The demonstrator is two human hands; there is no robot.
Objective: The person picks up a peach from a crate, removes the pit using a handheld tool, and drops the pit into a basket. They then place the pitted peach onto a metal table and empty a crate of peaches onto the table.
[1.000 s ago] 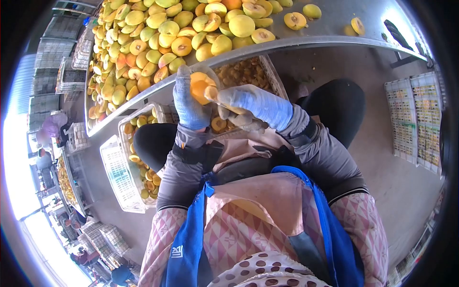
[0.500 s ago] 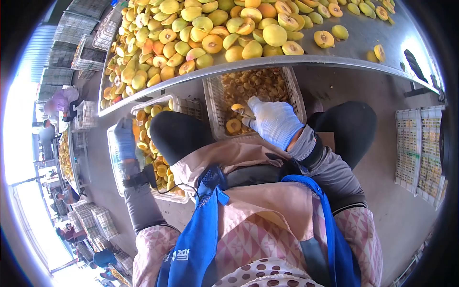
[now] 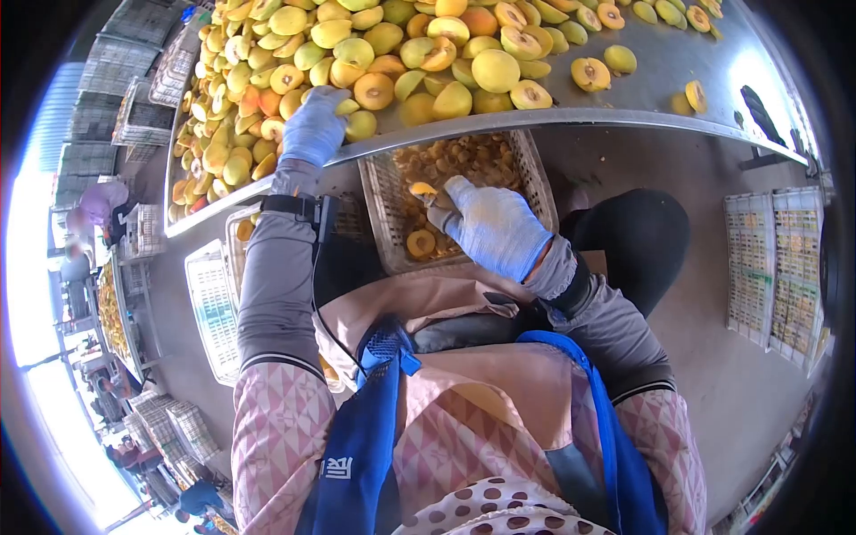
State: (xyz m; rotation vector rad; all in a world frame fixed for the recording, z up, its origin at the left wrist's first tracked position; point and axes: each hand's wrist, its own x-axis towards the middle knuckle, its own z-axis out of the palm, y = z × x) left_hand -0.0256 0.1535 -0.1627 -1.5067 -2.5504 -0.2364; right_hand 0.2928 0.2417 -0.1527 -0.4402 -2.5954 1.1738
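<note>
My left hand [image 3: 314,129], in a pale blue knit glove, reaches over the table's front edge into the heap of halved yellow peaches [image 3: 287,78]. Its fingers close about a peach half [image 3: 347,107] at the rim of the heap. My right hand [image 3: 501,230], gloved alike, is closed above a crate [image 3: 382,209] between my knees. A small metal tool [image 3: 432,200] juts from its fingers, mostly hidden by them. An orange peach piece [image 3: 422,189] shows at the tool's end. Brown scraps [image 3: 473,160] and a cut peach ring [image 3: 420,242] lie in that crate.
The metal table [image 3: 642,118] spans the front, its raised edge above my knees. A white crate [image 3: 210,294] stands left of my leg, another partly behind my left arm. Stacked crates [image 3: 774,267] stand at right. Other people [image 3: 105,201] work at far left.
My left hand has moved up from the crate at left to the peaches on the table, closing at a half. My right hand stays over the middle crate with the tool.
</note>
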